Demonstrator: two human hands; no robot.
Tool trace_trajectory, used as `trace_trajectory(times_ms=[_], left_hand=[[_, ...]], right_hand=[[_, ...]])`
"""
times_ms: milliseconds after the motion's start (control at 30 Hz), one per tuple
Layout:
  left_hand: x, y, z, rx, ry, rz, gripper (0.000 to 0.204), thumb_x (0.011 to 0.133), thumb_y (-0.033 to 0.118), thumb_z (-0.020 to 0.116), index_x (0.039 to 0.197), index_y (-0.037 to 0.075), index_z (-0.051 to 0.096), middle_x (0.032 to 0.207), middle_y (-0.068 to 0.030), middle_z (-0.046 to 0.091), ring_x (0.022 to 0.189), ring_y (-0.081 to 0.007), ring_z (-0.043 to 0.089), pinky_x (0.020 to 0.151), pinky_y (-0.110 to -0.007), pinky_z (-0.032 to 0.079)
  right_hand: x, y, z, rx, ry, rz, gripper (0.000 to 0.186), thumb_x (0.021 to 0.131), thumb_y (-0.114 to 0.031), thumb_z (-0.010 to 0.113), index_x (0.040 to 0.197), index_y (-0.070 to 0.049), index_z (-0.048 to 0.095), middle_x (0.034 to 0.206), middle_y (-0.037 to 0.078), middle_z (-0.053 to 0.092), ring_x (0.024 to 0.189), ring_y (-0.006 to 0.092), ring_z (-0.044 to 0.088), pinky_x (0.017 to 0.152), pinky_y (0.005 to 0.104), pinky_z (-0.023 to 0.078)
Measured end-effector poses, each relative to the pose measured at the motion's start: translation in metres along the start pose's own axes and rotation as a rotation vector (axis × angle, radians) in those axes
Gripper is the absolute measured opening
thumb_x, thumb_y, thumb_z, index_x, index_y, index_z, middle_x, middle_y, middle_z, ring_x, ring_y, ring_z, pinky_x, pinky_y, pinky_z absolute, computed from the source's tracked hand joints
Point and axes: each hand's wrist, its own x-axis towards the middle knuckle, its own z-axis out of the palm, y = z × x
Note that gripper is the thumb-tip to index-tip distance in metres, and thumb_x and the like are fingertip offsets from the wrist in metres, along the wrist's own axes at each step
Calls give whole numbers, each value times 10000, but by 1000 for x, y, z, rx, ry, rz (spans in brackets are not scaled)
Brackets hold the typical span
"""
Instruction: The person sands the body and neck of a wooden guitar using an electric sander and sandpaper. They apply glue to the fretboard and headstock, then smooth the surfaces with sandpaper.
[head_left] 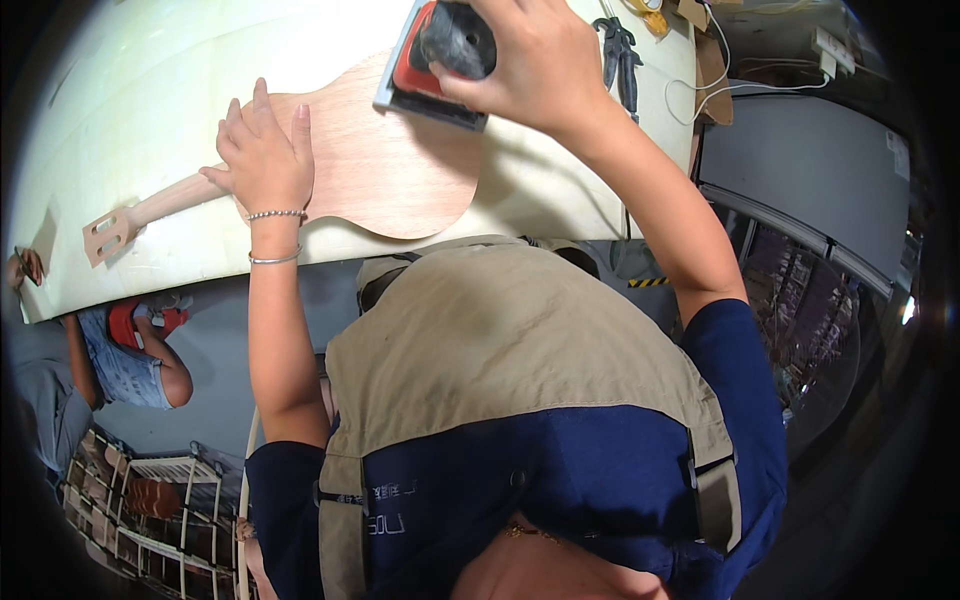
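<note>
An unfinished pale wooden guitar (400,175), with its neck and slotted headstock (107,235) pointing left, lies on a cream-topped table (120,130). My left hand (262,160) rests on the guitar where neck and body meet, fingers spread. My right hand (525,70) grips a red and black sander (418,65) with a grey base, over the upper right part of the guitar body. My fingers partly hide the sander, and I cannot tell whether its base touches the wood.
Black clamp-like tools (625,70), tape (650,20), cardboard (712,60) and a white cable with a power strip (832,55) sit at upper right, above a grey cabinet (800,170). At left, other people (140,370) are beside the table. A wire rack (170,480) stands lower left.
</note>
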Motion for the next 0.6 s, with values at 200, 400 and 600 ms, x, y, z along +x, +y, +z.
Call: trace_trajectory(times_ms=[200,400,600], left_hand=[[0,2,-2,-15,-6,5,592,937,539,351,1429,210,330,1416,-177,347,1293,-360,322,938,-744,200],[-1,2,-3,-26,-19,3,611,935,543,347,1431,187,326,1412,-200,337,1293,-389,309,944,-752,190],[2,5,-6,-41,-29,11,605,939,525,356,1433,179,321,1413,-214,324,1299,-388,300,948,-752,182]], right_hand=[[-2,4,2,9,-11,13,486,623,-304,771,1010,-95,565,935,138,573,859,331,576,729,417,477],[-11,2,-1,30,-34,6,511,634,-330,762,1039,-95,559,936,137,571,857,331,578,727,416,482],[-2,31,-12,-152,91,90,505,634,-267,764,1068,-106,562,984,141,550,898,341,562,755,421,472]])
